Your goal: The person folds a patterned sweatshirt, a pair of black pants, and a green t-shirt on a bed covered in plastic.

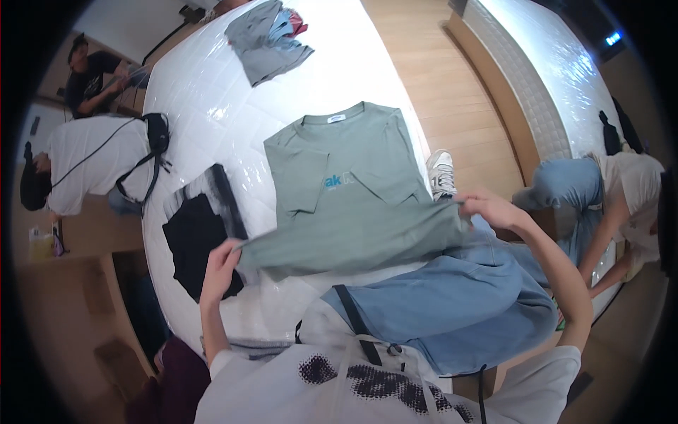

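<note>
both hands, left hand (224, 260) and right hand (487, 208), pinch the green t-shirt (353, 205) hem, arms spread wide.

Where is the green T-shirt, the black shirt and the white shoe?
green T-shirt (346, 177), head view, on its chest
black shirt (194, 237), head view, on its middle
white shoe (442, 173), head view, on its laces

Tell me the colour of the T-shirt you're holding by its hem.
Sage green T-shirt, with a small blue and white chest print; the head view shows it spread flat.
</note>
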Motion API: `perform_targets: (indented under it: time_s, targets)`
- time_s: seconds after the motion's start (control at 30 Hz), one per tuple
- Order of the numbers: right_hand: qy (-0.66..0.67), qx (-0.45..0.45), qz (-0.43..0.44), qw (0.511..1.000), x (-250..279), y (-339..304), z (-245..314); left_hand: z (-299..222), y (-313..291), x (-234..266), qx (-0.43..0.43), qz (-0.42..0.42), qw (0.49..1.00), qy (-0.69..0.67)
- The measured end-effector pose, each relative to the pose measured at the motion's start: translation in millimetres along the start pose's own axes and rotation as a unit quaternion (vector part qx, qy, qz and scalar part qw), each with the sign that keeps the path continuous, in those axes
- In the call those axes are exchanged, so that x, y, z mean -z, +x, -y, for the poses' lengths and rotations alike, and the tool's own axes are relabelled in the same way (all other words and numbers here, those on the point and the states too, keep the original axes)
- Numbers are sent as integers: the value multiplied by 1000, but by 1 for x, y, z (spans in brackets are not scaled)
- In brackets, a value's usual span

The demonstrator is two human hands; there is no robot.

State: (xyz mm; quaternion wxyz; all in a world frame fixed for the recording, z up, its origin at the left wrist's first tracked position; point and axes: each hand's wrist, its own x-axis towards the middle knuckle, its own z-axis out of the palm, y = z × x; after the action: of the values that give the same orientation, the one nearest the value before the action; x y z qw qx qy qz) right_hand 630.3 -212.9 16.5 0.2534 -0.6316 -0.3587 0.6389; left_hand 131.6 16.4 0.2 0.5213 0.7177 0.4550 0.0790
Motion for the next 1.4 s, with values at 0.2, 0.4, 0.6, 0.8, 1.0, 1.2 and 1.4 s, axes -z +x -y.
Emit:
perform_targets:
  time_s: [0.2,0.4,0.6,0.8,1.0,1.2,1.4]
  targets:
    - [-23,136,-98,986,37,72,-41,30,79,-15,32,-123,964,-233]
    - [91,180,-222,954,54,118,-21,29,148,-16,-45,-213,968,-124]
    - [105,155,-326,927,67,169,-2,-3,175,-16,-97,-121,988,20]
    - [5,213,-394,894,88,239,-15,35,219,-9,-61,-71,995,-32]
    - [18,259,-457,851,98,272,-15,59,255,-13,-50,-257,956,-131]
    - [-116,224,-536,806,114,276,9,55,304,-17,-129,-393,909,53]
    - [-202,83,-546,809,121,304,-15,57,326,-46,19,-407,876,257]
